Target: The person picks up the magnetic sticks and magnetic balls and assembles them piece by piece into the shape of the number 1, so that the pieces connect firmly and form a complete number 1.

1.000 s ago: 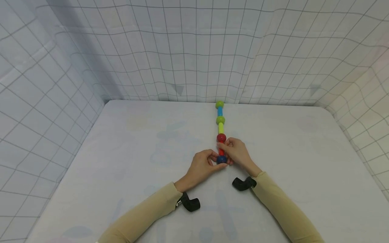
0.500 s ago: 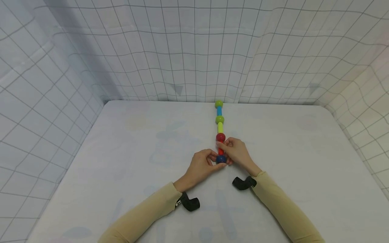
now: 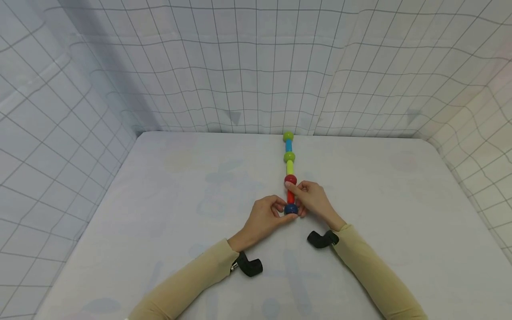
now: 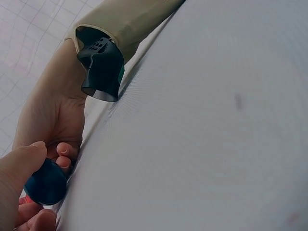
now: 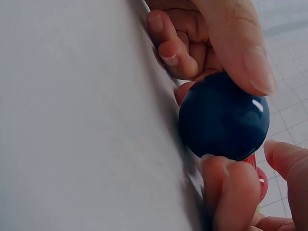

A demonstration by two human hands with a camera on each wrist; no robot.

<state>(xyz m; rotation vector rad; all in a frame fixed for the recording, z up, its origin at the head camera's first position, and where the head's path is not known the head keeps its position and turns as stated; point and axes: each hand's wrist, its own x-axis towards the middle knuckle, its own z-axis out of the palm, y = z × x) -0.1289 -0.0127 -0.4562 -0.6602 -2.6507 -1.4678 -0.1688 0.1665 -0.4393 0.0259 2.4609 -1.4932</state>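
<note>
A line of coloured balls and rods lies on the table, pointing away from me. Its near end is a dark blue ball (image 3: 291, 209), which my left hand (image 3: 264, 218) holds between thumb and fingers. A red rod (image 3: 290, 197) runs from it to a red ball (image 3: 290, 179). My right hand (image 3: 316, 202) pinches the red rod at its far end, the thumb lying across onto the red ball. Its lower fingers touch the side of the blue ball (image 5: 224, 118), as the right wrist view shows. The joint between blue ball and red rod is partly hidden.
Beyond the red ball follow a yellow rod (image 3: 290, 167), a green ball (image 3: 289, 157), a blue rod (image 3: 289, 146) and another green ball (image 3: 288, 136) near the table's back edge. A white cloth covers the table (image 3: 180, 178); grid-patterned curtains (image 3: 256, 66) surround it.
My right thumb has shifted slightly away from me, from the red rod toward the red ball, showing more of the rod. My left hand keeps its hold on the blue ball.
</note>
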